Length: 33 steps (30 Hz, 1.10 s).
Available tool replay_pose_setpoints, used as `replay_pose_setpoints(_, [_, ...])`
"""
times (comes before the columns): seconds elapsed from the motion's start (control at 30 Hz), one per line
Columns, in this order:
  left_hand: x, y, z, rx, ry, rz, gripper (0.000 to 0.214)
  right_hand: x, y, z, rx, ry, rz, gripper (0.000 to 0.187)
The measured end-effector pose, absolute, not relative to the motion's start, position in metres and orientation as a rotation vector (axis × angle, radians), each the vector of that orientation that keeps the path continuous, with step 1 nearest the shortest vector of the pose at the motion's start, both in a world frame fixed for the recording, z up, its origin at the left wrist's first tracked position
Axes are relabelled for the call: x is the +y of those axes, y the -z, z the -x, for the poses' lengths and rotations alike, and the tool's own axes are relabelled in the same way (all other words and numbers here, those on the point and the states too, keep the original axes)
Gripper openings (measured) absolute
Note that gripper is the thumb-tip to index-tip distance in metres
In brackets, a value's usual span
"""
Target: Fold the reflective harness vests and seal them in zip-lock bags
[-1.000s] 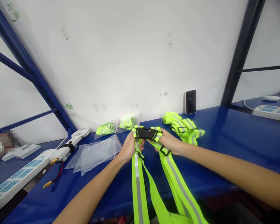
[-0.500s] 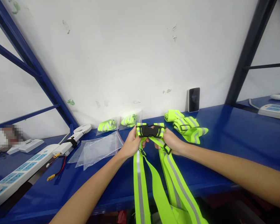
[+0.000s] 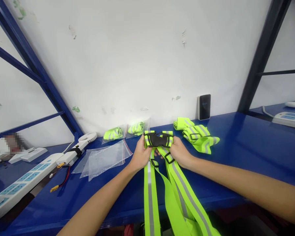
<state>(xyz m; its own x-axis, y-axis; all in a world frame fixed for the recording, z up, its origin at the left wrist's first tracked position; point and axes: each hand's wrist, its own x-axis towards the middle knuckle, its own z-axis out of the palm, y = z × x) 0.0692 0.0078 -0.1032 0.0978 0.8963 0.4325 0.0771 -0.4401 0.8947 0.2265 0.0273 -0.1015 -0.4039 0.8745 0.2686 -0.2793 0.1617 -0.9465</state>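
Between my hands is a neon yellow-green reflective strap harness [image 3: 151,196] with grey stripes. Its black side-release buckle [image 3: 159,139] lies across the front, the two halves joined. My left hand [image 3: 140,153] is closed on the strap at the buckle's left end. At the right end my right hand [image 3: 182,151] grips the strap the same way. Most fingertips are hidden behind the webbing. A black slider [image 3: 169,158] sits on the right strap, just below the buckle. The long straps hang down past the table's front edge.
Empty clear zip bags [image 3: 105,159] lie left of my hands, with bagged straps [image 3: 113,133] behind. Folded harnesses [image 3: 196,134] rest at the right, near an upright black-fronted device [image 3: 204,107]. A power strip [image 3: 27,182], white fan [image 3: 88,137] and wired connectors [image 3: 61,177] occupy the left.
Both hands keep their hold on the strap by the buckle. The hanging straps have shifted slightly, and the right slider has moved a little left. The view has tilted slightly.
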Motion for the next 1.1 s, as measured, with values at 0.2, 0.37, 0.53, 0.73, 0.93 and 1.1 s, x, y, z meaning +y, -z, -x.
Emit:
replay_pose_setpoints(0.2, [0.014, 0.109, -0.074, 0.990, -1.566, -1.640, 0.032, 0.038, 0.109, -0.225, -1.501, -0.996, 0.667, 0.020])
replay_pose_setpoints(0.37, [0.011, 0.106, -0.077, 0.945, -1.467, -1.514, 0.038, 0.039, 0.111, -0.224, -1.583, -1.115, 0.604, 0.023])
replay_pose_setpoints(0.53, [0.007, 0.107, -0.076, 0.965, -1.420, -1.543, 0.031, 0.038, 0.109, -0.222, -1.622, -1.178, 0.575, 0.016])
replay_pose_setpoints(0.73, [0.012, 0.113, -0.073, 0.998, -1.501, -1.587, 0.036, 0.038, 0.110, -0.225, -1.632, -1.054, 0.622, 0.010])
replay_pose_setpoints(0.93, [0.016, 0.113, -0.072, 0.994, -1.546, -1.613, 0.032, 0.042, 0.111, -0.224, -1.597, -1.112, 0.570, 0.017])
replay_pose_setpoints(1.1, [0.016, 0.115, -0.070, 0.993, -1.584, -1.677, 0.025, 0.045, 0.114, -0.223, -1.601, -1.050, 0.546, 0.018])
